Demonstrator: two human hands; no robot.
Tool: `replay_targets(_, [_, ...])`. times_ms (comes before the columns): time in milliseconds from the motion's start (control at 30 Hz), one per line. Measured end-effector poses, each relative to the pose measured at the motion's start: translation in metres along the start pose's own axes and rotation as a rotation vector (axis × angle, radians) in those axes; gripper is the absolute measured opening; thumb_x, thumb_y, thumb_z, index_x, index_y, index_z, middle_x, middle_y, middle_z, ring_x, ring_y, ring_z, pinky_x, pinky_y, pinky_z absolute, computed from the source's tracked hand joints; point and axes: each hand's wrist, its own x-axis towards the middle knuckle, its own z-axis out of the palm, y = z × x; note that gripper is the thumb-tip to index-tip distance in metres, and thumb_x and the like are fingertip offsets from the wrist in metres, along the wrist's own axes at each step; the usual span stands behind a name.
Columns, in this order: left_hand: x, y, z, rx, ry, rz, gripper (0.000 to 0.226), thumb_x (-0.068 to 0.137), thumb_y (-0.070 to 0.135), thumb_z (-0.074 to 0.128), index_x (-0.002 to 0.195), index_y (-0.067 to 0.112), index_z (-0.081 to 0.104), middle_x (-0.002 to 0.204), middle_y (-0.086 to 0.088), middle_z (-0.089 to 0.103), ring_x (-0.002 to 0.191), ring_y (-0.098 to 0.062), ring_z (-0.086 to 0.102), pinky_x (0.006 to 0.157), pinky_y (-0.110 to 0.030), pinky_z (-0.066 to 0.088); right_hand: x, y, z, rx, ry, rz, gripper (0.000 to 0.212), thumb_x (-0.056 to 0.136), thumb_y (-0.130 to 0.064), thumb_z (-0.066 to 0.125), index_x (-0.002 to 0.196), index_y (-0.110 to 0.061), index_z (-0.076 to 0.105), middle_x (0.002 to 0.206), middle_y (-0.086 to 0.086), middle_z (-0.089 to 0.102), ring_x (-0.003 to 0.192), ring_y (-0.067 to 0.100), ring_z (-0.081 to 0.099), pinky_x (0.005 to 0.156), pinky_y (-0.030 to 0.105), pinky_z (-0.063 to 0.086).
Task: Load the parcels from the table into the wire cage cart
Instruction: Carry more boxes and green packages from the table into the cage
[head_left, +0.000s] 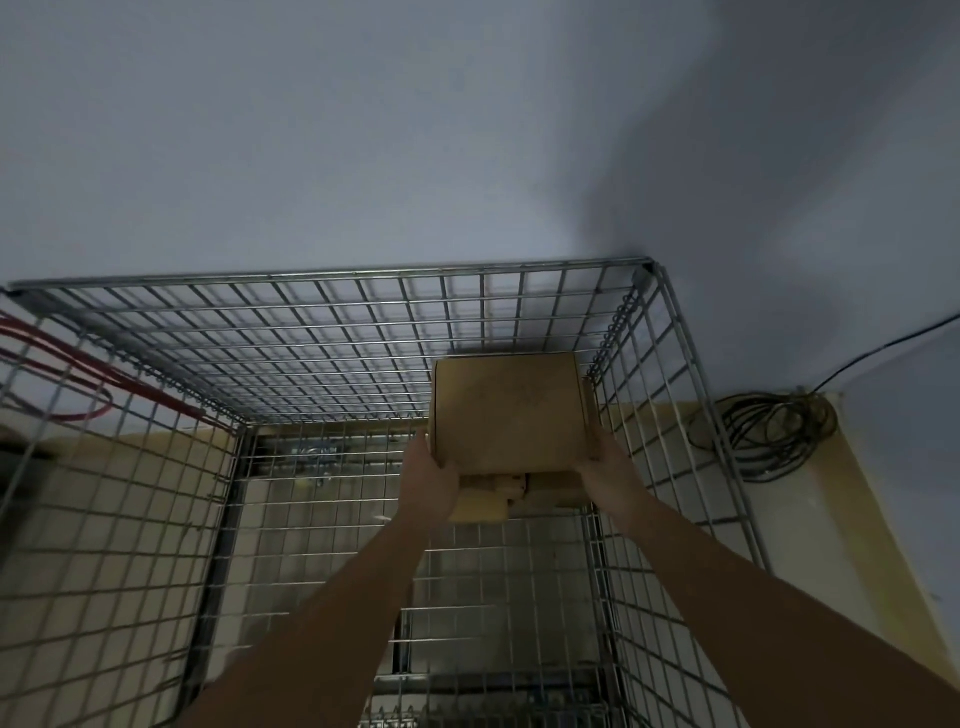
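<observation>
Cardboard parcel sits clamped between your left hand and right hand, each grip curled round a near corner so you can lower it level into the far right corner of the wire cage cart, onto the parcels already there.

Wall: plain pale grey-white painted wall filling the upper half, from 9 through 12 to 3 o'clock.
Shadow: broad soft dark shadow on it toward 2 o'clock.
Floor: cream-yellow floor at 4 o'clock.
Cable: coiled black cable on the floor at 3 o'clock, one strand running up the wall.
Pipes: red pipes at 9 o'clock.
Light: dim, even.
</observation>
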Motion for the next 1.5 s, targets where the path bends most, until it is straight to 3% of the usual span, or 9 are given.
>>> replay_targets(100, [-0.02, 0.025, -0.022, 0.093, 0.019, 0.07, 0.07, 0.097, 0.015, 0.065, 0.157, 0.008, 0.031, 0.158, -0.013, 0.039, 0.144, -0.031, 0.039, 0.114, -0.04, 0.034, -0.02, -0.032, -0.01, -0.118, -0.037, -0.039, 0.046, 0.104, -0.016, 0.053, 0.149, -0.02, 0.046, 0.135, 0.006, 0.064, 0.112, 0.022, 0.064, 0.103, 0.041, 0.053])
replay_targets(200, [-0.043, 0.064, -0.058, 0.184, 0.019, 0.177, 0.069, 0.098, 0.023, 0.065, 0.158, 0.012, 0.032, 0.161, -0.009, 0.037, 0.147, -0.027, 0.035, 0.118, -0.041, 0.03, -0.048, -0.08, -0.027, -0.251, -0.089, -0.107, 0.047, 0.106, -0.024, 0.05, 0.152, -0.014, 0.043, 0.137, 0.008, 0.062, 0.115, 0.024, 0.063, 0.102, 0.043, 0.053])
replay_targets(333, [-0.081, 0.131, -0.123, 0.336, 0.013, 0.353, 0.065, 0.099, 0.025, 0.064, 0.157, 0.015, 0.036, 0.164, -0.008, 0.035, 0.151, -0.026, 0.029, 0.123, -0.044, 0.027, -0.111, -0.165, -0.057, -0.415, -0.059, -0.241, 0.052, 0.107, -0.036, 0.05, 0.155, -0.02, 0.038, 0.136, -0.005, 0.052, 0.111, 0.013, 0.054, 0.091, 0.024, 0.047])
replay_targets(433, [-0.117, 0.193, -0.179, 0.463, 0.007, 0.486, 0.066, 0.1, 0.035, 0.061, 0.158, 0.016, 0.035, 0.164, -0.007, 0.034, 0.152, -0.025, 0.03, 0.124, -0.043, 0.027, -0.168, -0.238, -0.082, -0.537, -0.014, -0.342, 0.055, 0.105, -0.035, 0.054, 0.155, -0.016, 0.038, 0.152, 0.007, 0.047, 0.129, 0.025, 0.053, 0.109, 0.034, 0.043])
replay_targets(567, [-0.182, 0.273, -0.259, 0.61, 0.023, 0.606, 0.07, 0.099, 0.047, 0.056, 0.16, 0.021, 0.031, 0.167, -0.005, 0.029, 0.153, -0.024, 0.026, 0.124, -0.039, 0.022, -0.255, -0.334, -0.112, -0.723, 0.07, -0.482, 0.062, 0.104, -0.044, 0.051, 0.157, -0.016, 0.034, 0.164, 0.005, 0.033, 0.148, 0.023, 0.035, 0.12, 0.036, 0.026])
replay_targets(800, [-0.328, 0.346, -0.407, 0.809, 0.182, 0.69, 0.076, 0.097, 0.06, 0.05, 0.16, 0.022, 0.031, 0.169, -0.005, 0.026, 0.154, -0.025, 0.025, 0.123, -0.04, 0.023, -0.416, -0.46, -0.1, -0.926, 0.178, -0.719, 0.068, 0.101, -0.053, 0.05, 0.158, -0.02, 0.033, 0.166, 0.002, 0.029, 0.151, 0.023, 0.028, 0.123, 0.04, 0.025])
replay_targets(1033, [-0.474, 0.283, -0.549, 0.832, 0.46, 0.561, 0.08, 0.095, 0.064, 0.048, 0.16, 0.02, 0.03, 0.168, -0.005, 0.028, 0.153, -0.026, 0.027, 0.123, -0.045, 0.028, -0.556, -0.508, 0.006, -1.018, 0.114, -0.994, 0.073, 0.099, -0.059, 0.049, 0.16, -0.024, 0.03, 0.168, 0.001, 0.025, 0.154, 0.022, 0.023, 0.122, 0.04, 0.024])
replay_targets(1333, [-0.637, 0.084, -0.71, 0.761, 0.638, 0.23, 0.091, 0.092, 0.073, 0.04, 0.163, 0.019, 0.021, 0.17, -0.006, 0.023, 0.154, -0.029, 0.027, 0.123, -0.045, 0.028, -0.721, -0.507, 0.22, -1.166, -0.175, -1.251, 0.085, 0.096, -0.071, 0.041, 0.164, -0.028, 0.012, 0.171, 0.003, 0.015, 0.158, 0.025, 0.009, 0.125, 0.044, 0.013])
replay_targets(1500, [-0.71, -0.021, -0.8, 0.729, 0.715, 0.102, 0.088, 0.086, 0.084, 0.028, 0.158, 0.033, 0.028, 0.166, -0.004, 0.031, 0.148, -0.031, 0.036, 0.117, -0.046, 0.032, -0.811, -0.505, 0.353, -1.247, -0.253, -1.419, 0.086, 0.096, -0.071, 0.039, 0.164, -0.025, 0.012, 0.169, 0.006, 0.021, 0.155, 0.03, 0.018, 0.123, 0.045, 0.022])
